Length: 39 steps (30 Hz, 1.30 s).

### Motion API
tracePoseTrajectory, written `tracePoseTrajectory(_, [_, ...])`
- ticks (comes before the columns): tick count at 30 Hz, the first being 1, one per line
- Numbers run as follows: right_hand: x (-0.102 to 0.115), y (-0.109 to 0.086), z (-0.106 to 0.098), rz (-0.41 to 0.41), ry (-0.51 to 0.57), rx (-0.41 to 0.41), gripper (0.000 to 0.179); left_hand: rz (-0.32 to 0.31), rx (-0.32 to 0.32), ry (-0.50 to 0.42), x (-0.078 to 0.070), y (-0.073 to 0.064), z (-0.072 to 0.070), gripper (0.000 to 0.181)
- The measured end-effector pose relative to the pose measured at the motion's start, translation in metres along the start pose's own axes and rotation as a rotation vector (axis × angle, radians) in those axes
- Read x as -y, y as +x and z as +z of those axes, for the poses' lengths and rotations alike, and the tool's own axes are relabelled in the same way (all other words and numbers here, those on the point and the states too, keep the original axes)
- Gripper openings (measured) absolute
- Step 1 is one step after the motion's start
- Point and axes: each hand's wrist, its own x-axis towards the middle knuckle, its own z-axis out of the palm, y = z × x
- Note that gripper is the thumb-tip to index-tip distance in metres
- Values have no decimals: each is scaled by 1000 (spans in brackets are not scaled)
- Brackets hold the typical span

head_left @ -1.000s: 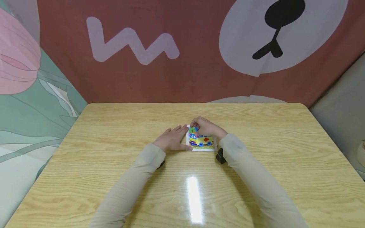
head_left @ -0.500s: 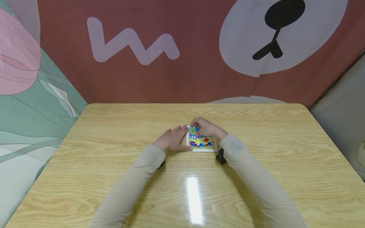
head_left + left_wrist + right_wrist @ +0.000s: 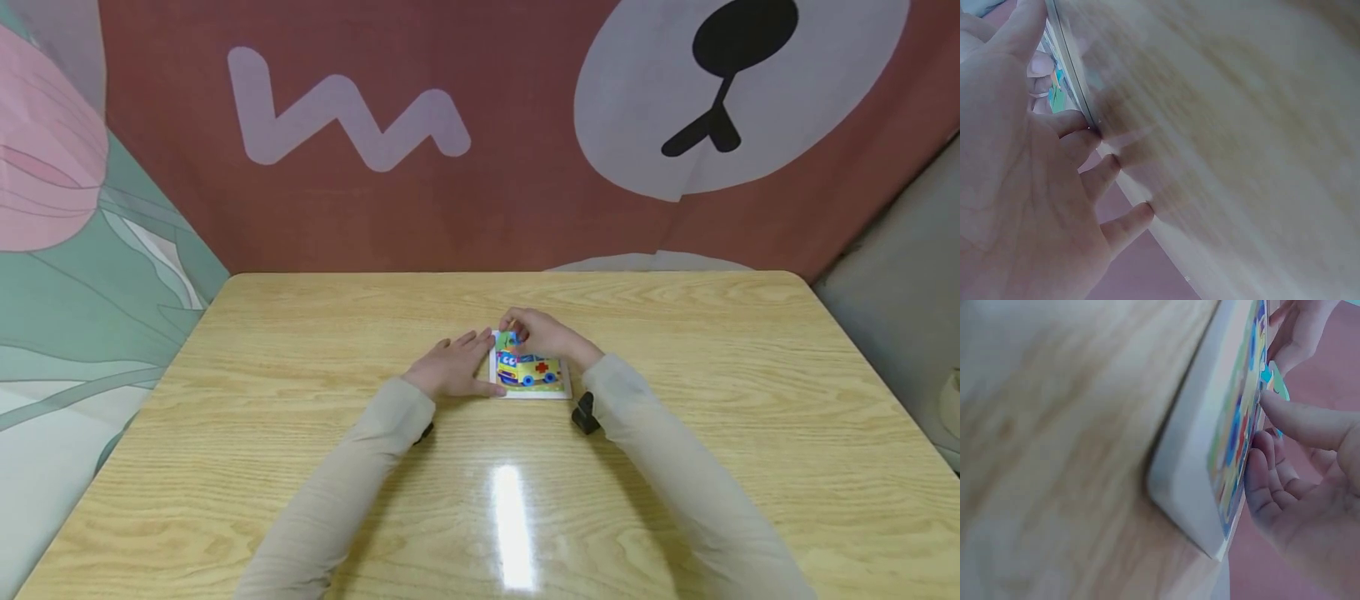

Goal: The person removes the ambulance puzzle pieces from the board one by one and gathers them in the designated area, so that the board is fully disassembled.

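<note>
A small white-framed puzzle board point(image 3: 528, 395) with a cartoon ambulance point(image 3: 538, 369) lies on the table. My left hand point(image 3: 452, 367) rests at its left edge, fingers spread, thumb by the lower left corner. In the left wrist view, the fingers of that left hand point(image 3: 1035, 169) reach down to the tabletop beside the board. Over the board's upper left part, my right hand point(image 3: 546, 335) pinches a green puzzle piece point(image 3: 506, 339). Seen from the right wrist, this green piece point(image 3: 1278, 386) stands tilted up from the board point(image 3: 1188, 487), beyond the right thumb. The right hand hides the board's upper right part.
The wooden table point(image 3: 300, 350) carries the board near its middle, with a bright light reflection in front. A printed red-brown cloth point(image 3: 420, 217) hangs behind the far edge. Black wrist-worn devices point(image 3: 586, 414) sit under the sleeves.
My right hand and forearm have shifted very slightly to the right, and the green puzzle piece at the corner now looks tilted up more. The left hand has stayed in place.
</note>
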Motion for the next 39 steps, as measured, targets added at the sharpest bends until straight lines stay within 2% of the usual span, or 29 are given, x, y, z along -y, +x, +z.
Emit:
tracePoseTrajectory(6, [-1, -3, -3, 50, 42, -59, 20, 2, -3, -5, 0, 0, 1, 94])
tracePoseTrajectory(19, [-3, -21, -32, 170, 223, -122, 29, -11, -3, -14, 1, -1, 0, 96])
tracePoseTrajectory(30, [-30, -41, -65, 182, 376, -213, 29, 14, 13, 30, 0, -2, -1, 89])
tracePoseTrajectory(39, [-52, -59, -77, 214, 457, -232, 35, 30, -11, 102, -3, -4, 0, 90])
